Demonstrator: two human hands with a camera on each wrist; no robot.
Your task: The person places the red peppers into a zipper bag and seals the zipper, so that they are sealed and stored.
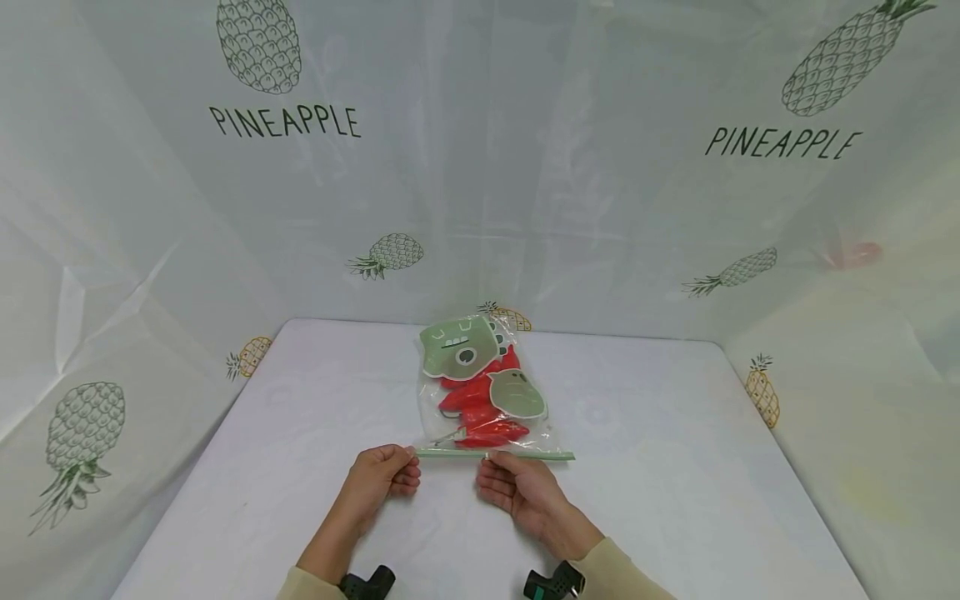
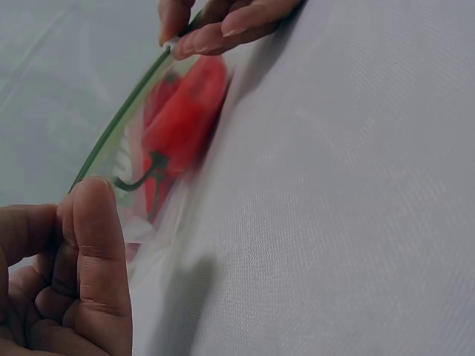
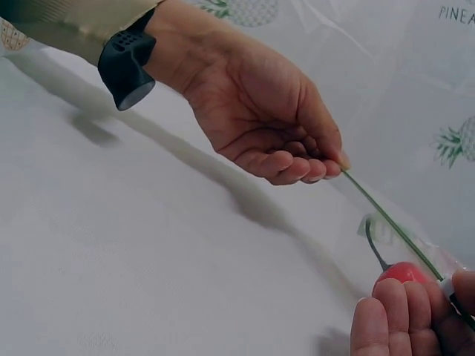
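A clear zip bag (image 1: 483, 392) with green cartoon prints lies on the white table (image 1: 300, 433), its green seal strip (image 1: 525, 455) nearest me. Inside are red chilli peppers (image 1: 480, 400) with green stems, also seen through the plastic as red peppers (image 2: 185, 119) and as a red pepper (image 3: 402, 272). My left hand (image 1: 390, 475) pinches the left end of the seal strip (image 2: 111, 130) between thumb and curled fingers. My right hand (image 1: 510, 479) pinches the strip (image 3: 386, 219) near its middle. The left hand (image 3: 282, 133) shows in the right wrist view, and the right hand (image 2: 215, 26) in the left wrist view.
A white sheet printed with pineapples (image 1: 258, 46) and the word PINEAPPLE walls the table on three sides. The table's left edge (image 1: 195, 475) and right edge (image 1: 795, 475) slope toward me. Black wrist-camera mounts (image 1: 367, 583) sit on both forearms.
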